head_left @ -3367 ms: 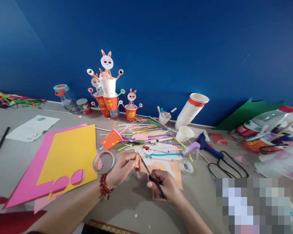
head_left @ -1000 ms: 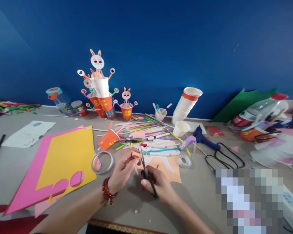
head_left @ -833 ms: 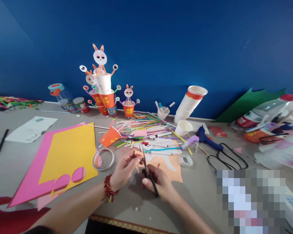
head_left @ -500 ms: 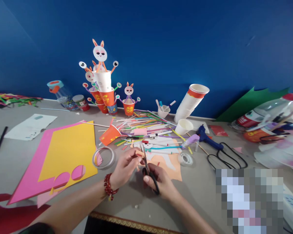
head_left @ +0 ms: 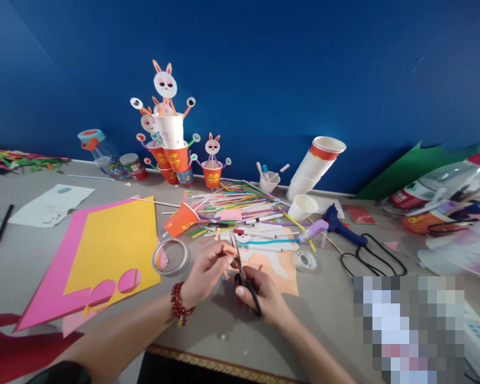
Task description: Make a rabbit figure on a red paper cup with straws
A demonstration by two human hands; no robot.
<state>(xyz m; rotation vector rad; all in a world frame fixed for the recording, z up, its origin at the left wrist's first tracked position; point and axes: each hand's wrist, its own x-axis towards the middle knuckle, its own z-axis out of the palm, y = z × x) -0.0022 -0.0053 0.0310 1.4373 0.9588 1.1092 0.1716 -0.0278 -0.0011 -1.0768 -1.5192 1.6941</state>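
Note:
Between the fingertips of my left hand (head_left: pixel 208 271) is a small piece of orange paper (head_left: pixel 229 249). A red beaded bracelet (head_left: pixel 178 305) circles that wrist. My right hand (head_left: pixel 263 296) grips black-handled scissors (head_left: pixel 247 285), blades pointing away from me beside the paper; whether they touch it I cannot tell. Beneath and beyond the hands lies a cut sheet of peach paper (head_left: pixel 286 274), with white paper and several markers (head_left: pixel 260 233) on it. A roll of clear tape (head_left: pixel 304 261) rests to the right, and a larger tape roll (head_left: pixel 156 261) is left of my left hand.
Rabbit-faced paper cup figures (head_left: pixel 172 130) are stacked near the blue wall. Many coloured sticks (head_left: pixel 240 202) spread across the middle. A leaning cup stack (head_left: pixel 310 170), a blue glue gun (head_left: pixel 344 229) with its cord and a plastic bottle (head_left: pixel 428 186) stand right. Yellow card (head_left: pixel 116 245) lies left.
The view has shifted slightly. The hands keep nearly the same place, with the paper and scissors still held; the scissor blades look a little closer together.

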